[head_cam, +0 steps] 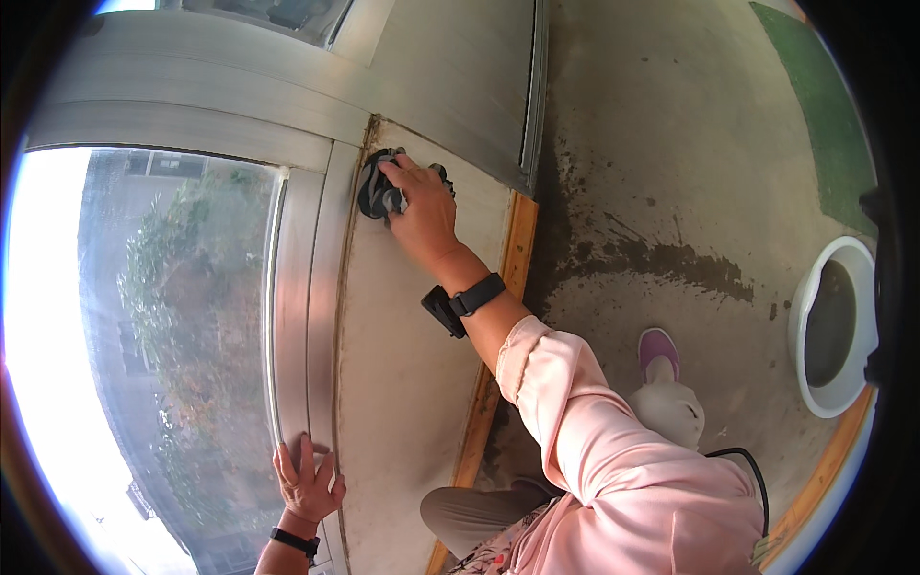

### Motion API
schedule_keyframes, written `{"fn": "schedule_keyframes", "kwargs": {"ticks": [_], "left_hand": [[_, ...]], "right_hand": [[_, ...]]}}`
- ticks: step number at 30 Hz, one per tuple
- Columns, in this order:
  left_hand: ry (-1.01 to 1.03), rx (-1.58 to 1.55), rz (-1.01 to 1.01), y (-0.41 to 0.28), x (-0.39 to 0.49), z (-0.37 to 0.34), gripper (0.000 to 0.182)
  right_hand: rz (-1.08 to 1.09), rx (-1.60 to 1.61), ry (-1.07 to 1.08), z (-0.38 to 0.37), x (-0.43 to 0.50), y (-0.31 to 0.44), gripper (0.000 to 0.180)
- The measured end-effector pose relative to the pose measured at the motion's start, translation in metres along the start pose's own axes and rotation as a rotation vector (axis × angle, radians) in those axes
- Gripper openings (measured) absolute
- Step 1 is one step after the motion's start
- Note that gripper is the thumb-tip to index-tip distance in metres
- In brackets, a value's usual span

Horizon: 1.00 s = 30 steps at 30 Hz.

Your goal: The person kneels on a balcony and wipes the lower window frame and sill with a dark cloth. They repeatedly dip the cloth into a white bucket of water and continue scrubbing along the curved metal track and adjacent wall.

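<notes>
My right hand (425, 205) presses a bunched dark cloth with grey stripes (379, 188) onto a pale sill (402, 316), close to its far corner by the metal frame. The palm and fingers cover part of the cloth. Lower down, my left hand (307, 480) rests with spread fingers on the aluminium window frame (295, 345) and holds nothing. Beside that frame is a glass pane (194, 323), with bushes visible through it. Dark grime lines the seam between the sill and the frame.
An orange-brown wooden strip (519, 241) edges the sill. On the concrete floor (661, 144) are dark wet splashes (661, 264). A white basin (805, 323) of murky water stands at the right. Green matting (826, 122) lies at the upper right. A metal panel (453, 79) adjoins the sill's far end.
</notes>
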<state>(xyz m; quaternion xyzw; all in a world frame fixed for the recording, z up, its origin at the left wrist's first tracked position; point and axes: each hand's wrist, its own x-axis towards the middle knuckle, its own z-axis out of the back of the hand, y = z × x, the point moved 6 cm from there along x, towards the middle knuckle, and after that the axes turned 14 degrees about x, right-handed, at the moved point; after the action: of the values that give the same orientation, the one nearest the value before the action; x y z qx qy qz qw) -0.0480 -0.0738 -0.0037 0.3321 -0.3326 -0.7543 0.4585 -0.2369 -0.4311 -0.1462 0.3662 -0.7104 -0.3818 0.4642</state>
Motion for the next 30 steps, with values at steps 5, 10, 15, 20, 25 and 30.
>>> {"fn": "schedule_keyframes", "kwargs": {"ticks": [5,10,15,20,25,30], "left_hand": [[0.009,0.004,0.004,0.0,-0.002,-0.004,0.035],[0.006,-0.003,0.01,0.001,-0.001,-0.003,0.035],[0.011,-0.009,-0.001,0.0,0.001,-0.001,0.035],[0.014,-0.013,0.003,-0.001,0.001,-0.002,0.034],[-0.003,0.011,0.007,-0.001,0.002,-0.001,0.034],[0.009,0.013,-0.001,-0.001,0.003,-0.001,0.034]], "right_hand": [[-0.075,-0.093,-0.051,0.002,0.031,-0.025,0.056],[-0.197,-0.072,0.036,0.0,0.009,-0.029,0.057],[-0.084,-0.099,0.122,-0.008,-0.042,0.007,0.063],[0.021,-0.156,0.033,-0.009,-0.019,0.013,0.06],[-0.088,-0.172,0.0,-0.002,0.015,-0.007,0.063],[-0.098,-0.168,0.091,-0.01,-0.024,0.011,0.063]]}}
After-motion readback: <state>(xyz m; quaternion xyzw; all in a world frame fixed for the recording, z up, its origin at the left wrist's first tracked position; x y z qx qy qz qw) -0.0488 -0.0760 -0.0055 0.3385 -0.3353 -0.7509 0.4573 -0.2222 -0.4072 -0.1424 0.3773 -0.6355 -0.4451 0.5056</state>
